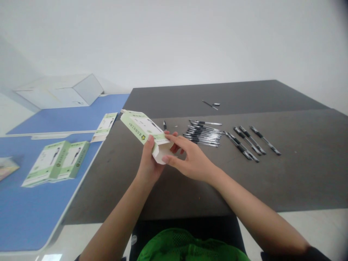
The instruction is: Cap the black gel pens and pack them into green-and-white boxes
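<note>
Grey tabletop (296, 174), blue table (35, 217), white wall (174, 40), left hand (149, 167) gripping carton (145, 127) (right hand (192, 157) spread at its flap (165, 149))

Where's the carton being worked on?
In the head view, the carton is left of centre, in the left hand with the right hand at its open end, just left of the pile of pens on the dark table.

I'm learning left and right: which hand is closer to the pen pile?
Right: the right hand is on the pen pile's near side; the left hand is farther left, holding the box.
</note>
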`<state>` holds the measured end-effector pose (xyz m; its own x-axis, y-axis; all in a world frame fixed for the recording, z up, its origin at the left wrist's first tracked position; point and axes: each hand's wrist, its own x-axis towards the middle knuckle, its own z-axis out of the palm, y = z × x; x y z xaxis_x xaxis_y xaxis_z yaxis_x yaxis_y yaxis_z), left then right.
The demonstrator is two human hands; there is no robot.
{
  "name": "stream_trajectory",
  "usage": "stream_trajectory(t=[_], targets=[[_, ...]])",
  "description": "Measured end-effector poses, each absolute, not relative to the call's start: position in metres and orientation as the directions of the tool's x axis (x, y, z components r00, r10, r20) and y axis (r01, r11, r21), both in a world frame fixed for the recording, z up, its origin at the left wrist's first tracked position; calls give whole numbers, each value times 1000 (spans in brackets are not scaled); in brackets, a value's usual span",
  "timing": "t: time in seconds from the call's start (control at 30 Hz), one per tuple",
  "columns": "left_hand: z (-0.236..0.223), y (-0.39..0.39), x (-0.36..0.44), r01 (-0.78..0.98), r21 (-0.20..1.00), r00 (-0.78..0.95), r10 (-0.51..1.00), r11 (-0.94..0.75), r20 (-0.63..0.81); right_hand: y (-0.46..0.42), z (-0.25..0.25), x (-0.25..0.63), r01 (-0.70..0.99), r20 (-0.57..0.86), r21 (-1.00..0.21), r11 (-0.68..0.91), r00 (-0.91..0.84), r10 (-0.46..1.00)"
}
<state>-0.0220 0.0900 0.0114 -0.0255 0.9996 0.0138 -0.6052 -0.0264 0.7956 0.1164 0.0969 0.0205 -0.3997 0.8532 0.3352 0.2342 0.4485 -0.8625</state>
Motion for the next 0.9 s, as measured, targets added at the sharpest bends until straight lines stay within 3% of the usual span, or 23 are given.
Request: stream_trajectory(t=[0.17,0.37,0.53,0.67,0.8,0.9], targets=[[9,87,-20,-609,787,-38,995,-97,94,100,18,104,222,293,-912,344,-233,927],[8,88,-25,-567,817,-66,995,-101,77,95,27,107,213,264,-897,387,-443,857],[11,82,-30,-593,802,-39,997,-78,68,91,31,104,290,255,-885,365,-355,900],[5,63,-30,-611,792,-7,1000,-10,7,81,25,109,235,135,-934,270,-469,873],[-9,40,-36,-474,848,152,971,235,-184,65,0,113,26,54,-997,73,-446,893],[-9,22,-66,-224,933,215,948,281,-234,54,-26,125,206,30,-973,100,-318,948]])
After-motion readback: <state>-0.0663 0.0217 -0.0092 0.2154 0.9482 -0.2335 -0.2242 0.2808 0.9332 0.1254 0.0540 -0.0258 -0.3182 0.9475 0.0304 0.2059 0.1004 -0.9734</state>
